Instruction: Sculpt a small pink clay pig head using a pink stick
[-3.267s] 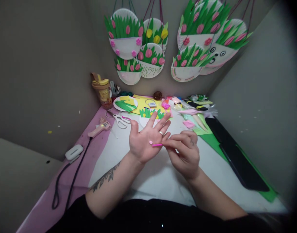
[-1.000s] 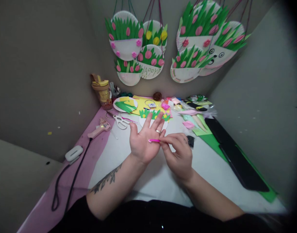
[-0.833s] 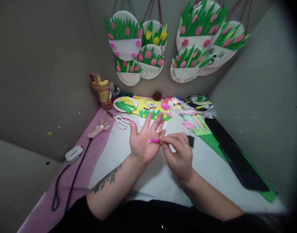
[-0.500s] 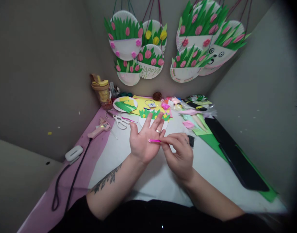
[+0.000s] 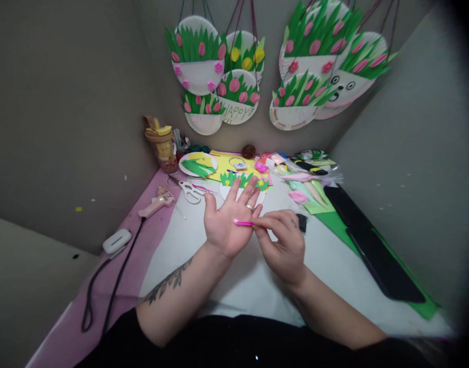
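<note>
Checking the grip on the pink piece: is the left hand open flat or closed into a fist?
Open. The left hand is palm up with fingers spread, while the right hand pinches the pink strip against that palm.

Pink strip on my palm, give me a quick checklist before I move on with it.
1. Right hand pinches the pink strip: ok.
2. Left hand open, palm up under the strip: ok.
3. Strip's free end rests on the palm: ok.
4. Glue on the strip: cannot tell.
5. Glue gun within reach of the left hand, lying on the purple mat: ok.
6. Scissors lie apart from both hands: ok.
</note>
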The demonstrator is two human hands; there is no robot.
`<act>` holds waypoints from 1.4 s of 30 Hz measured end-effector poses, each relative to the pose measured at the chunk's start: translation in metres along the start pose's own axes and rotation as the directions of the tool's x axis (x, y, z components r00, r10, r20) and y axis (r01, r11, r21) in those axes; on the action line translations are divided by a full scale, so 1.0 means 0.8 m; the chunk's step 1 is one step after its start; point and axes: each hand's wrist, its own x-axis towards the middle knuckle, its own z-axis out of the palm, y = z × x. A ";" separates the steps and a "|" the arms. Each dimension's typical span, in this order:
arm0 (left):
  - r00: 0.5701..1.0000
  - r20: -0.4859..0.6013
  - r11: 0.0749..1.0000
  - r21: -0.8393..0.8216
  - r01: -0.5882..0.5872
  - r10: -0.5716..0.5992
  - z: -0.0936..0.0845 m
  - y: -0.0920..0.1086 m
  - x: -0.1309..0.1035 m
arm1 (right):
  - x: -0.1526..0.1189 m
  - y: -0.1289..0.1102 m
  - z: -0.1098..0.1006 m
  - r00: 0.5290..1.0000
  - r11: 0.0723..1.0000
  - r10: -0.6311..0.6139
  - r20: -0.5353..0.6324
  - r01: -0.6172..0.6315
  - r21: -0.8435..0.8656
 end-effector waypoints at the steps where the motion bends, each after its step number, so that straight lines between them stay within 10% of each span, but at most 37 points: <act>1: 1.000 0.001 1.000 -0.001 0.001 -0.001 0.000 0.000 0.000 | 0.000 0.000 0.000 1.000 1.000 0.000 -0.001 0.000 0.001; 42: 1.000 -0.015 0.998 0.055 -0.015 0.016 -0.001 -0.002 0.001 | 0.002 0.001 0.003 1.000 1.000 0.011 0.004 -0.011 0.020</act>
